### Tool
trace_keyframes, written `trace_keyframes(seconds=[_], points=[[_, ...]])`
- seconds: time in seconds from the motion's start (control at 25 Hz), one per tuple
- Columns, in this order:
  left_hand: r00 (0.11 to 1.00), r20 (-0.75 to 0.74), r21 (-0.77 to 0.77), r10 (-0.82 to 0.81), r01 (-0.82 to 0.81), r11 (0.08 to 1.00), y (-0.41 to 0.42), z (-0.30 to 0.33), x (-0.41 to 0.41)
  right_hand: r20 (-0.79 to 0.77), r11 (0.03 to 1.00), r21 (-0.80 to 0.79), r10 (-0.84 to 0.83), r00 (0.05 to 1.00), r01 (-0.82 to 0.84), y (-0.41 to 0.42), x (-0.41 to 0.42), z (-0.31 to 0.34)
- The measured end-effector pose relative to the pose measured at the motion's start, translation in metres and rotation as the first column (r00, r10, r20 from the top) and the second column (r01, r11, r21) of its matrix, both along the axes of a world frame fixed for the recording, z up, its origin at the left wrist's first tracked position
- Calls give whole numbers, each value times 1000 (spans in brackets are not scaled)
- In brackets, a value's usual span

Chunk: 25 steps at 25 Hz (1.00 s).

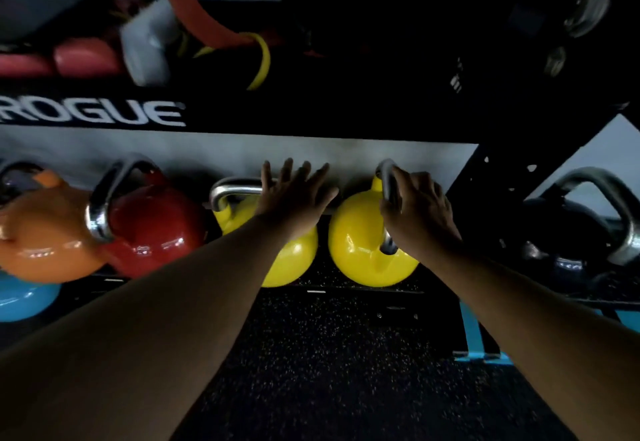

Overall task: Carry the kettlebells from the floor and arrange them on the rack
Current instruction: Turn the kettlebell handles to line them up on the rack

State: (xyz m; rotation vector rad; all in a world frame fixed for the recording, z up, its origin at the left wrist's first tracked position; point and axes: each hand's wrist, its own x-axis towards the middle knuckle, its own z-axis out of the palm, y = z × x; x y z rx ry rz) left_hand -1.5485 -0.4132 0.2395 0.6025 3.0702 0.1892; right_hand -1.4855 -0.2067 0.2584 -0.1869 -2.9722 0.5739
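Two yellow kettlebells stand side by side on the lower shelf of a black rack (pixel 346 128). My right hand (pixel 420 208) is closed around the steel handle of the right yellow kettlebell (pixel 360 243). My left hand (pixel 294 194) is open with fingers spread, hovering over the handle of the left yellow kettlebell (pixel 294 260), partly hiding it. To the left on the same shelf sit a red kettlebell (pixel 156 225) and an orange kettlebell (pixel 45 232). A blue kettlebell (pixel 24 302) shows below the orange one at the left edge.
A black kettlebell (pixel 571 232) with a steel handle sits right of the rack's diagonal brace. The upper shelf holds red pads, bands and dark bags. Speckled black rubber floor (pixel 329 354) lies in front, and a light blue bracket (pixel 481 347) stands at the rack's foot.
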Motion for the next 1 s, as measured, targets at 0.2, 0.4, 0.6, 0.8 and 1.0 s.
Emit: trace_keyframes(seconds=[0.2, 0.4, 0.6, 0.8, 1.0], points=[[985, -17, 20, 170, -170, 985, -65, 14, 3, -38, 982, 45, 187, 982, -185, -46, -26, 14], [938, 31, 93, 345, -346, 934, -119, 5, 7, 72, 967, 21, 251, 965, -253, -118, -48, 2], [760, 431, 425, 486, -647, 634, -117, -9, 6, 188, 987, -62, 154, 970, -145, -158, -60, -18], [689, 551, 575, 471, -722, 384, -92, -24, 12, 143, 966, -255, 67, 987, -29, -161, -61, -27], [816, 568, 767, 106, -571, 293, -118, -29, -19, 53, 948, -291, -116, 992, 126, -183, -29, -38]])
